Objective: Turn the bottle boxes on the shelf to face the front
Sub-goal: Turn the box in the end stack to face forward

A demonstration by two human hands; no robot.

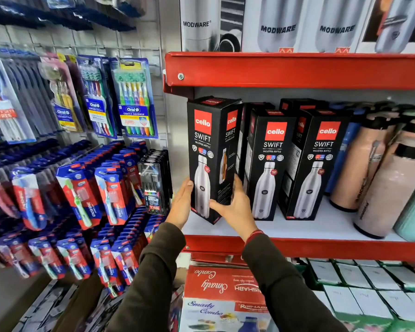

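1. Head view: our left hand [181,204] presses flat against the left side of the bottle box [211,149].
2. Our right hand [236,208] clasps its right edge, thumb across the front.
3. It stands on the shelf [304,227] between them.

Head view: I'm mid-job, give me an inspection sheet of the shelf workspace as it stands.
Surface: white shelf with a red front edge.
Job's things: left cello box turned at an angle; middle cello box and right cello box show their fronts.
Clutter: loose bottles to the right of the boxes.
Grippers: left hand flat against the left cello box's side; right hand grips its lower right corner.
Cables: nothing seen.
Surroundings: toothbrush packs hanging left; Modware boxes above; Smarty Combo box below.
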